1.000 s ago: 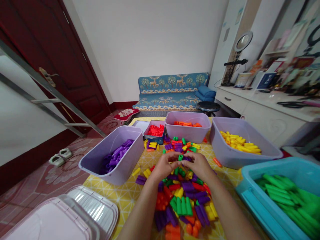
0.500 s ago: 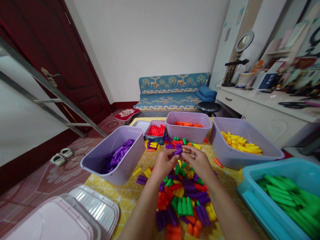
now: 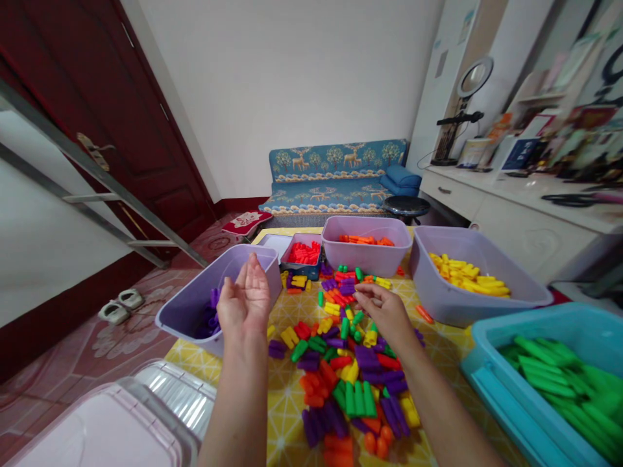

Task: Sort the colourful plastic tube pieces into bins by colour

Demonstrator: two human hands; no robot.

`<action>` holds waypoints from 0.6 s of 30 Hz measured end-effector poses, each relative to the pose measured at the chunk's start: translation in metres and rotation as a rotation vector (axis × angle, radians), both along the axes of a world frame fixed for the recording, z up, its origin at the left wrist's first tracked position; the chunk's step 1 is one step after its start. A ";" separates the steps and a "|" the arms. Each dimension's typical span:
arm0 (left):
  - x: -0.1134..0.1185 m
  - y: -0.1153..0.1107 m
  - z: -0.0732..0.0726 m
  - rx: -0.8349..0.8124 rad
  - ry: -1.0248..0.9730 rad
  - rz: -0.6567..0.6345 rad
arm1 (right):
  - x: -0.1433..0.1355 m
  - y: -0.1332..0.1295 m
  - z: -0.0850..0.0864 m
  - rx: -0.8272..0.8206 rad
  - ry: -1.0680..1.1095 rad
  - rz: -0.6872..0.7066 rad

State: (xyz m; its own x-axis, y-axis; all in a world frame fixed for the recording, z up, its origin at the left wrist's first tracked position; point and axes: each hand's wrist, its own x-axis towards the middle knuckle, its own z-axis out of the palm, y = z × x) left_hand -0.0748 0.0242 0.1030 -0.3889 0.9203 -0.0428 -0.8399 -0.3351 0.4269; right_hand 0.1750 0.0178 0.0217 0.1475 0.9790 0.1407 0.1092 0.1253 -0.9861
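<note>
My left hand is over the near right side of the lilac bin of purple tube-shaped plastic pieces. Its palm faces up, the fingers are stretched out and nothing shows in it. Above the far part of the mixed pile sits my right hand, fingers extended and slightly apart, tips beside some purple pieces. Whether those tips touch a piece is hard to see. Between my forearms lie loose pieces in several colours, among them a row of green ones and orange ones.
A lilac bin of orange pieces, a small box of red pieces and a bin of yellow pieces line the back. At right stands a turquoise bin of green pieces. Lids lie front left on the yellow tablecloth.
My left hand has moved left from the pile to the purple bin and opened. The purple piece between both hands is no longer there. My right hand stays almost in place.
</note>
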 end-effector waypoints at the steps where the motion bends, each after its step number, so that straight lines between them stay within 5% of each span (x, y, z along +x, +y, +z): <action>1: 0.004 0.000 -0.002 0.006 0.062 -0.024 | 0.001 0.001 -0.002 0.009 -0.025 -0.005; 5: 0.038 0.008 -0.029 -0.012 0.545 -0.193 | 0.006 0.006 -0.015 0.066 -0.203 -0.082; 8: 0.067 0.016 -0.068 -0.028 1.071 -0.229 | 0.011 0.011 -0.029 0.078 -0.319 -0.123; 11: 0.085 0.019 -0.104 0.041 1.537 -0.197 | 0.015 0.017 -0.044 0.042 -0.202 -0.097; 14: 0.090 0.018 -0.123 0.071 1.796 -0.221 | 0.015 0.022 -0.057 0.016 -0.065 -0.064; 18: 0.088 0.018 -0.127 0.088 1.860 -0.260 | 0.011 0.023 -0.066 -0.040 -0.098 -0.046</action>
